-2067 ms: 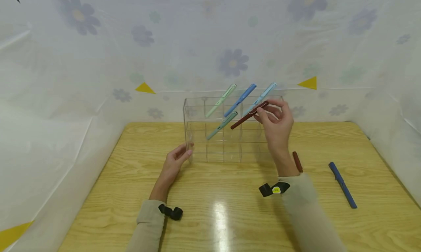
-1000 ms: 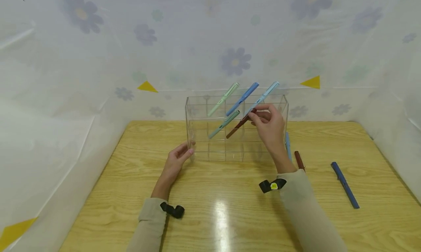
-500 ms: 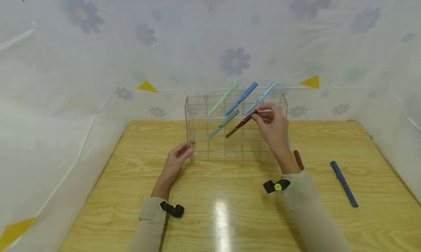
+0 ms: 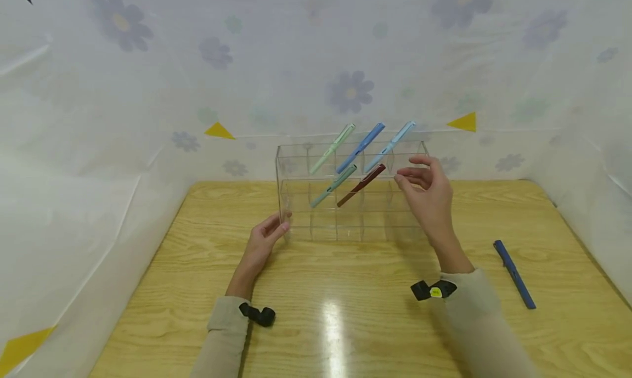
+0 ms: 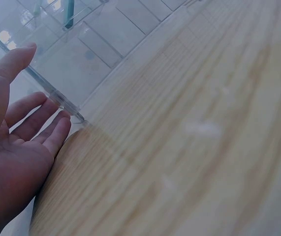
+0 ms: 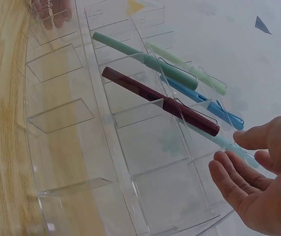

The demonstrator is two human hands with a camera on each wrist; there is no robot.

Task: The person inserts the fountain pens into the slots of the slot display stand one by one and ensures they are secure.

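A clear acrylic pen organizer (image 4: 296, 219) with several compartments stands on the table. Light green (image 4: 333, 148), blue (image 4: 360, 148) and light blue (image 4: 391, 146) pens lean in its top row. In the row below lean a grey-green pen (image 4: 333, 186) and a dark red pen (image 4: 361, 186), caps uppermost. My left hand (image 4: 264, 241) holds the organizer's left edge, thumb in front and fingers behind. Just right of the dark red pen, my right hand (image 4: 428, 197) is apart from it; the right wrist view shows nothing between thumb and fingers (image 6: 234, 177).
A dark blue pen (image 4: 514, 274) lies on the wooden table (image 4: 345, 290) at the right. Behind the organizer hangs a pale flowered sheet (image 4: 276, 65), which also forms the sides. Black wrist cameras sit on both sleeves.
My right hand lowered the dark red pen into the second row, let go and drew back to the right. Its forearm now hides the pens seen lying behind it. The left hand stayed put.
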